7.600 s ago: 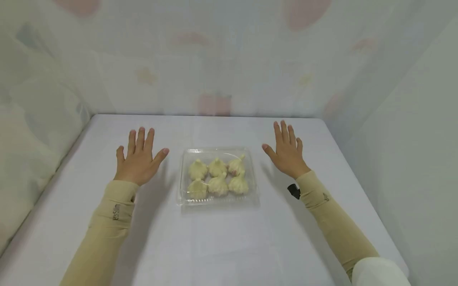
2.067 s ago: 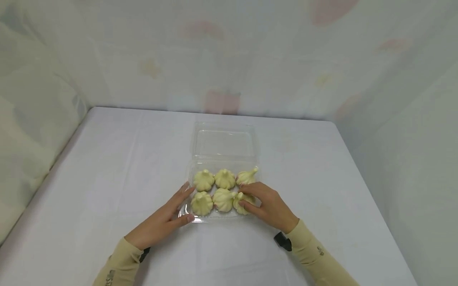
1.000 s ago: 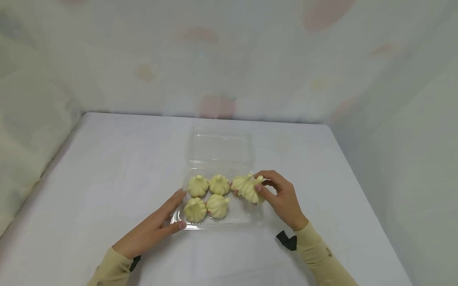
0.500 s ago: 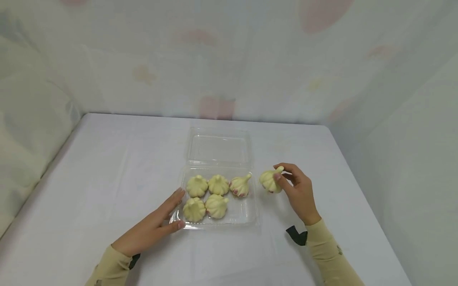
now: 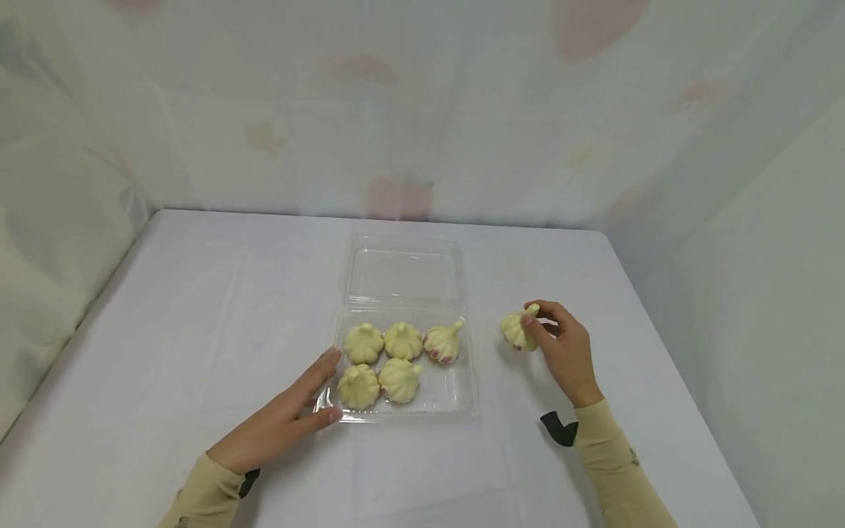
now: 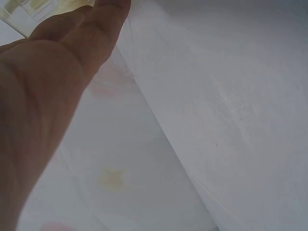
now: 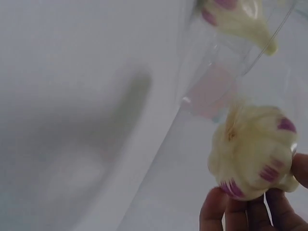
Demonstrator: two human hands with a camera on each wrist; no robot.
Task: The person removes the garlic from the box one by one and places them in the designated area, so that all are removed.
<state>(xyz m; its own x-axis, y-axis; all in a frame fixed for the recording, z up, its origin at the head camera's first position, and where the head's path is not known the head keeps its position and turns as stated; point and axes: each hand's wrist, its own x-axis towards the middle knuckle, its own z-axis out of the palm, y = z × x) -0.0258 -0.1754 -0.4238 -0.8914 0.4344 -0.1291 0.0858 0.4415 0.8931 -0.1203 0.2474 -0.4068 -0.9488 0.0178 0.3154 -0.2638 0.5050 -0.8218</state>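
My right hand [image 5: 564,352] pinches a garlic bulb [image 5: 518,329] between thumb and fingers, off to the right of the clear plastic box. In the right wrist view that bulb [image 7: 254,153] shows purple streaks and a rooty base. My left hand [image 5: 280,422] lies with fairly straight fingers against the left side of the clear box [image 5: 449,396]. Inside the box sit several more garlic bulbs [image 5: 399,380], with a gap at the front right. The box's lid [image 5: 405,273] is folded back, away from me. In the left wrist view the hand [image 6: 48,86] hides most of the box.
A white-covered table [image 5: 264,293] holds the box near its middle. Behind it hangs a pale curtain [image 5: 462,110] with faded pink shapes. Pale cloth stands at the left, and a white wall [image 5: 759,293] at the right.
The box was opened, its lid folded back. My right hand took the front right garlic bulb out and carried it rightward past the box's edge. Lately the left hand has stayed put.
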